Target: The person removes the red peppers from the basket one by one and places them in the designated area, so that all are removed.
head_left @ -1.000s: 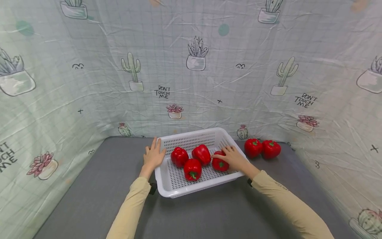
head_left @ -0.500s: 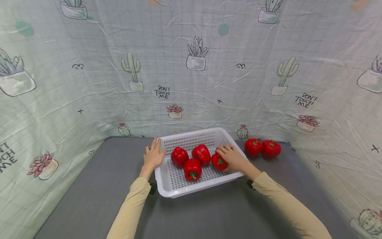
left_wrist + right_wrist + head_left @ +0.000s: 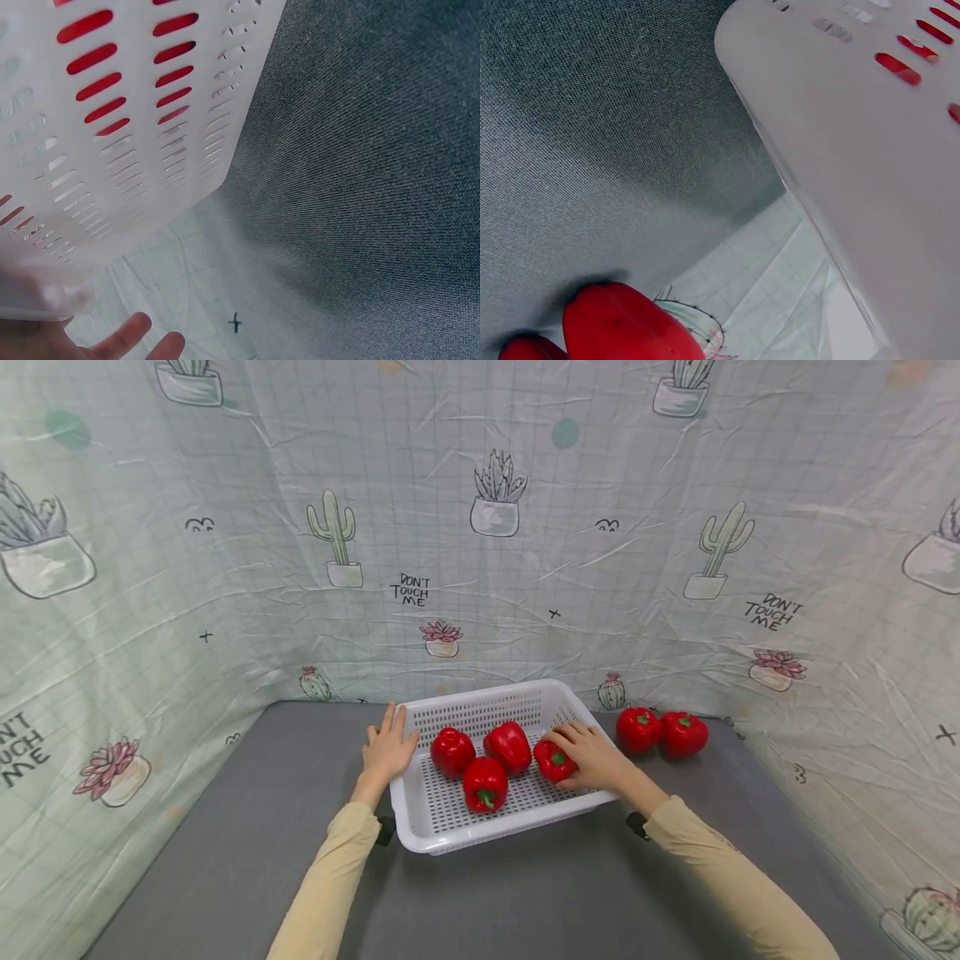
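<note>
A white slotted plastic basket (image 3: pixel 491 828) sits at a slant on the grey table, with several red bell peppers (image 3: pixel 485 785) in it. Across the basket's left rim lies my left hand (image 3: pixel 386 753), its fingers stretched out and touching the rim. Some of these fingers (image 3: pixel 124 335) show past the basket wall in the left wrist view. My right hand (image 3: pixel 596 758) reaches over the right rim and holds the rightmost bell pepper (image 3: pixel 552 763) inside, with fingers and thumb bent round it. In the right wrist view the basket wall (image 3: pixel 870 165) hides that hand.
Outside the basket, two more red bell peppers (image 3: pixel 638 731) stand side by side at the back right of the table (image 3: pixel 480 902). A cloth (image 3: pixel 480 610) printed with cacti hangs behind and along both sides.
My right hand's fingers have closed round the rightmost bell pepper, which has shifted and turned slightly in the basket. The left hand and the basket stay in place.
</note>
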`<action>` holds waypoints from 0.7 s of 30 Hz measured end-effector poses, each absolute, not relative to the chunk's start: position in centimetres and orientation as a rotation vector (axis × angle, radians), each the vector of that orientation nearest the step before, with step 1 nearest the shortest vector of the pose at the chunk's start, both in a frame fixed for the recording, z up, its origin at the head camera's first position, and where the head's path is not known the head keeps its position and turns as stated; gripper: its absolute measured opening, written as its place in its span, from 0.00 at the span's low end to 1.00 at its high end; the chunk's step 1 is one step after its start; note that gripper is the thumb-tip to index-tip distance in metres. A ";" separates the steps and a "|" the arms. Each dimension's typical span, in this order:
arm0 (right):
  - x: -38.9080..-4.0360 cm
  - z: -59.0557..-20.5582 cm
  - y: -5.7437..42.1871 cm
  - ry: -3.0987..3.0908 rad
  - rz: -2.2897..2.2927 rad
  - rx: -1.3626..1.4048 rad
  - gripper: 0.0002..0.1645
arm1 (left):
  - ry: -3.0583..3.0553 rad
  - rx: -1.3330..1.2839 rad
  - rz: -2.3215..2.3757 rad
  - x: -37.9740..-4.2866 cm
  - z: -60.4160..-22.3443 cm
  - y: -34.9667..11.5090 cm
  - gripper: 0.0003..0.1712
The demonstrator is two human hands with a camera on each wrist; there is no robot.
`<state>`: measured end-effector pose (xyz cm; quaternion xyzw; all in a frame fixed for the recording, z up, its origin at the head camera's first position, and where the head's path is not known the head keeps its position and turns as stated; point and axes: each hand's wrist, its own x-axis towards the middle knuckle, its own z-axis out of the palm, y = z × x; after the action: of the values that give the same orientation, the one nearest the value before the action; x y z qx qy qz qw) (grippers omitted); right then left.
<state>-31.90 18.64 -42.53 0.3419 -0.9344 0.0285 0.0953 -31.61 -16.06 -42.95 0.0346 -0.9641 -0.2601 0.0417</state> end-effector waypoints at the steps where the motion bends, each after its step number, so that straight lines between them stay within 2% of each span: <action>1: -31.8 -42.4 18.7 -2.776 0.102 0.999 0.48 | -2.951 0.105 -0.797 -31.6 -42.9 -16.1 0.35; 9: -30.8 -41.1 19.3 -2.725 0.267 0.936 0.48 | -2.947 0.104 -0.803 -31.7 -42.9 -16.0 0.35; 21: -29.1 -40.7 19.9 -2.523 0.175 0.954 0.49 | -2.949 0.105 -0.793 -31.5 -43.0 -16.0 0.34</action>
<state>-29.13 19.92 -40.73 0.3443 -0.9111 0.0631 0.2176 -31.54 -15.99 -43.02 0.0342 -0.9642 -0.2594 0.0427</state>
